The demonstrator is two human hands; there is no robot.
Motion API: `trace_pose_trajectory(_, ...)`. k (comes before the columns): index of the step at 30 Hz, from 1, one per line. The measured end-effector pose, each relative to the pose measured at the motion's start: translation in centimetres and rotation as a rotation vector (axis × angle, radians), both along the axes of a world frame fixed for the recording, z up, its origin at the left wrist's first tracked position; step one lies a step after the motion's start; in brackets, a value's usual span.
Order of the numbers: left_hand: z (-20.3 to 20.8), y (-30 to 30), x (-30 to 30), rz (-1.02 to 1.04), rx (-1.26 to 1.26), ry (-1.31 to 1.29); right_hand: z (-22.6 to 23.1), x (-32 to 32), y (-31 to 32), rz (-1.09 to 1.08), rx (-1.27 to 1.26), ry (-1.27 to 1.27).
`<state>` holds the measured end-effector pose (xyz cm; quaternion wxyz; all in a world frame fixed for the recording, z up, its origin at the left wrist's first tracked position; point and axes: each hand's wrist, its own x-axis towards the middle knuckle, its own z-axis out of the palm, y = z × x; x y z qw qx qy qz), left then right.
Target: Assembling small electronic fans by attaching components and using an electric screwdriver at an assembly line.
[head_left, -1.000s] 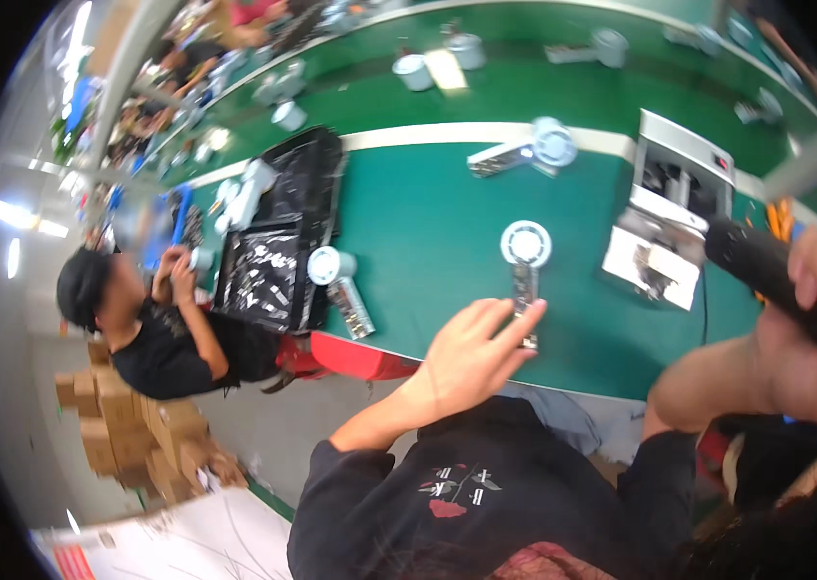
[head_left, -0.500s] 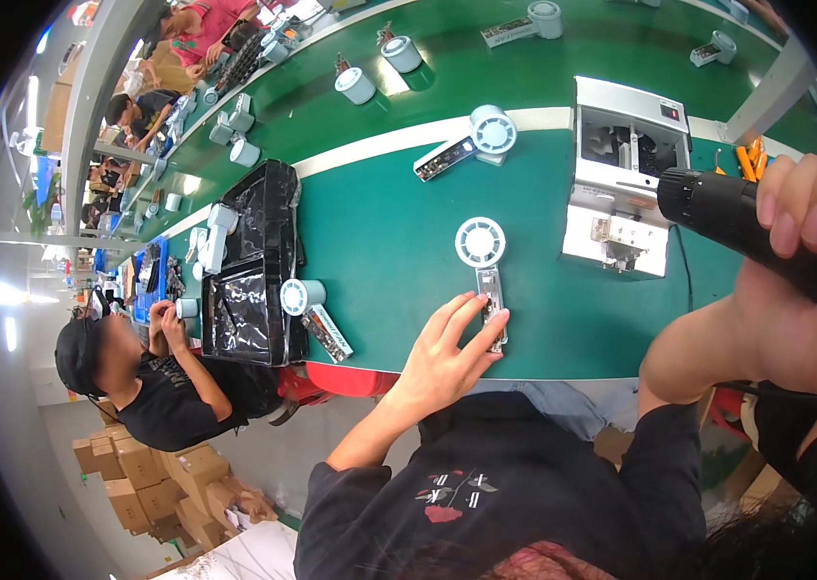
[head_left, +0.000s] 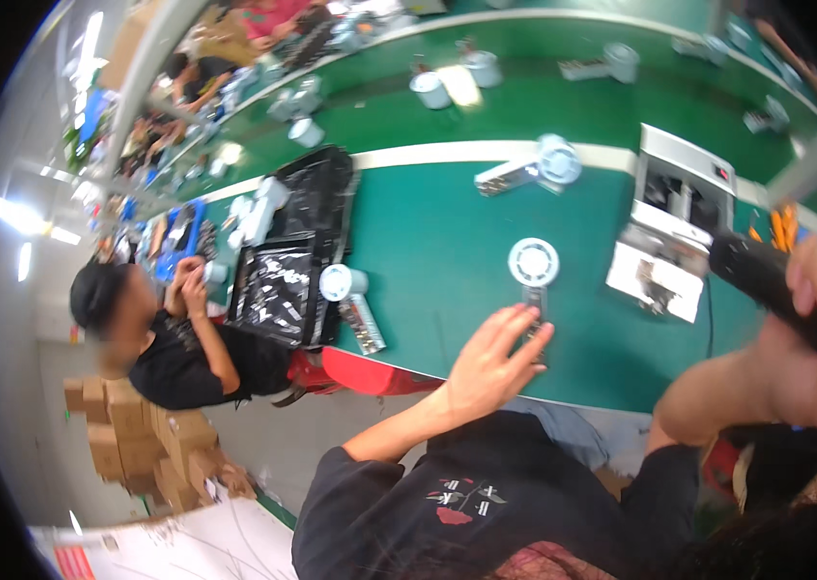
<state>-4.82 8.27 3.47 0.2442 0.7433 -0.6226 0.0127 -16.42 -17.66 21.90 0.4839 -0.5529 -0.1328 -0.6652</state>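
A white handheld fan (head_left: 534,263) with a round grille lies on the green table, its open handle with inner parts toward me. My left hand (head_left: 493,367) has its fingers around that handle, holding it against the tabletop. At the right, my right hand (head_left: 814,290) is wrapped around a black electric screwdriver (head_left: 756,275), raised above the table. The screwdriver's nose points left, toward a silver screw feeder (head_left: 664,256), and its tip cannot be made out. Blur softens the handle's small parts.
Farther back lies another opened fan (head_left: 555,159); one more fan (head_left: 339,282) is beside a black-lined tray (head_left: 278,295) at left. Orange-handled tools (head_left: 783,227) stand behind the screwdriver. A co-worker (head_left: 176,338) sits at left. Several fan units line the green conveyor (head_left: 524,106) behind.
The whole view has swung, so the table and its things appear farther right and a little tilted. Both hands keep their holds on the fan and screwdriver.
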Motion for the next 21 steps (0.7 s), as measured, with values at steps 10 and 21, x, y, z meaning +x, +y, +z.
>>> trace_pose_trajectory(10, -2.3, -0.1, 3.6, -0.192, -0.237, -0.003, -2.9, -3.7, -0.4, 0.024, 0.230, 0.205)
trace_pose_trajectory(21, -1.2, -1.7, 5.3, -0.228, -0.292, 0.218, -3.2, -2.8, 0.1, 0.022, 0.128, 0.281)
